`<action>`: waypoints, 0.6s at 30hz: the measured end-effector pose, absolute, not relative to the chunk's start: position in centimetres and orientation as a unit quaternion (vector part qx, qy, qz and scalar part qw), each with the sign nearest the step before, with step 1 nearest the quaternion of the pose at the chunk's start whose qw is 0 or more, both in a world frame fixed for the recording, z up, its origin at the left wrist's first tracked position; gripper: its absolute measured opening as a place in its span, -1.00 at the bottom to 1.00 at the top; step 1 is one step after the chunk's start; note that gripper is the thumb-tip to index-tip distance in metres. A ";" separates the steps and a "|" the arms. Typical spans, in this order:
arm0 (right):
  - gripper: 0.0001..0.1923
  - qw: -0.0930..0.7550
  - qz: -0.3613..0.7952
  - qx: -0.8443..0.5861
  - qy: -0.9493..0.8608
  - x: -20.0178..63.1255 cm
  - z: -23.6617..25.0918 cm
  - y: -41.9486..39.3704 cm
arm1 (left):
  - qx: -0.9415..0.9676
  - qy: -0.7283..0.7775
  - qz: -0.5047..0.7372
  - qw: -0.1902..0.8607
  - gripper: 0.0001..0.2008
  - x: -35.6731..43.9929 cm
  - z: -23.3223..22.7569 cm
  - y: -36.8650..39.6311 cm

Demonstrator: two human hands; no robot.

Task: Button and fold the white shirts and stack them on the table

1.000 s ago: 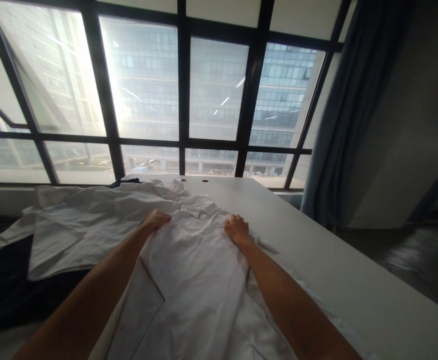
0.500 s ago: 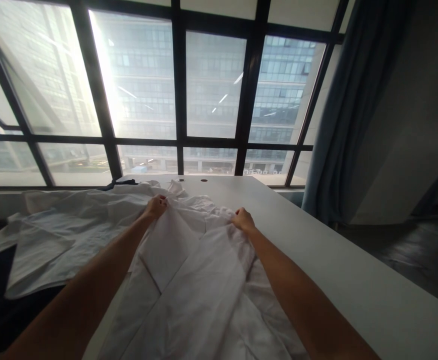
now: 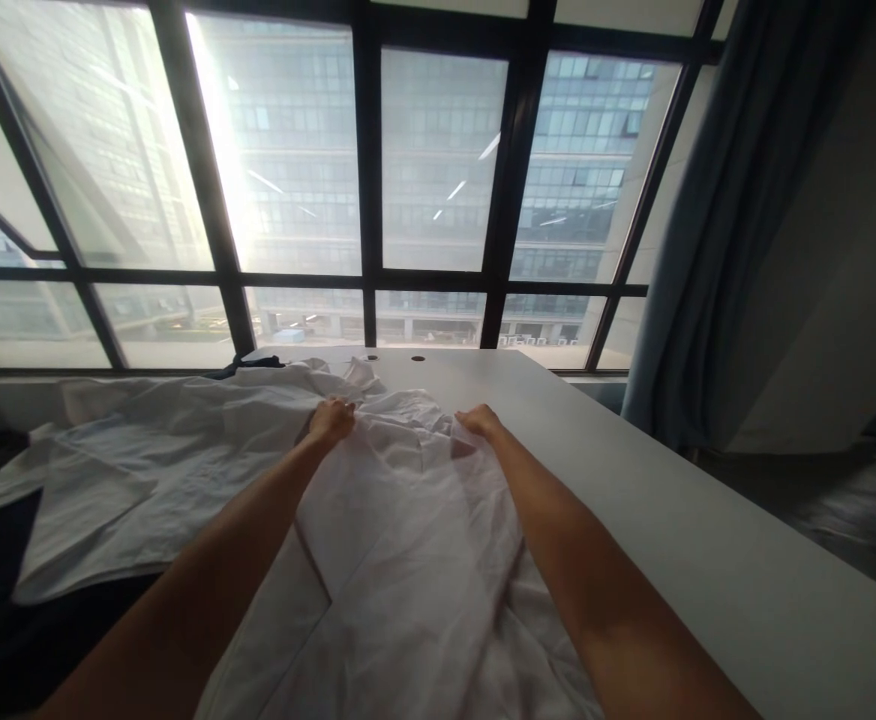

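A white shirt (image 3: 400, 560) lies spread along the white table (image 3: 670, 540) in front of me. My left hand (image 3: 331, 419) is closed on its cloth at the far end, near the collar. My right hand (image 3: 479, 421) grips the cloth a short way to the right of it, fingers curled into the fabric. Both forearms reach out over the shirt's body. Beyond my hands the cloth bunches up in wrinkles.
A second white garment (image 3: 130, 470) lies spread to the left, over dark cloth (image 3: 3, 600). Large dark-framed windows (image 3: 367, 200) stand behind the table, a blue-grey curtain (image 3: 715, 240) hangs at the right. The table's right edge drops to a dark floor (image 3: 843, 510).
My hands have pulled the far end of the shirt away from me and moved closer together. My right hand has gone from a raised grip to lying lower on the cloth.
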State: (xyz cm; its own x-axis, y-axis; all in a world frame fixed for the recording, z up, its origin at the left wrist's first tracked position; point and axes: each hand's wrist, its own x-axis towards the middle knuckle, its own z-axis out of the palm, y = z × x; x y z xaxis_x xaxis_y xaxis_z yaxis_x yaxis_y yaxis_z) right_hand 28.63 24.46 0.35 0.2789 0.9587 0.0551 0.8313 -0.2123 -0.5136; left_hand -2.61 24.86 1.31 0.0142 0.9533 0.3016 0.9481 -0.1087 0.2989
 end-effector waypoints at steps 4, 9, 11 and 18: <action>-0.81 0.291 0.280 -0.718 -0.567 28.2 1.0 24.9 | 0.711 0.678 0.174 0.058 -0.70 -3.3 2.5 26.0; -0.83 0.376 0.286 -0.633 -0.612 28.0 1.7 25.0 | 0.757 0.619 0.207 0.025 -0.79 -3.2 3.1 26.5; -0.79 0.442 0.201 -0.600 -0.636 28.2 1.7 25.1 | 0.747 0.604 0.277 -0.002 -0.75 -3.2 3.1 26.5; -0.48 0.267 0.064 -0.763 -0.585 28.9 -0.4 24.7 | 0.713 0.653 0.237 -0.096 -0.60 -2.0 1.1 25.6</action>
State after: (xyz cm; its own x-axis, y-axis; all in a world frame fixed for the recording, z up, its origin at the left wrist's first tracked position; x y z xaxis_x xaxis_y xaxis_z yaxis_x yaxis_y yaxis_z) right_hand 28.86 24.72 -0.36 0.3074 0.9270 0.2149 0.8586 -0.1728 -0.4827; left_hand -1.99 25.58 1.09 0.0353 0.8853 0.4636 0.9765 -0.1292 0.1724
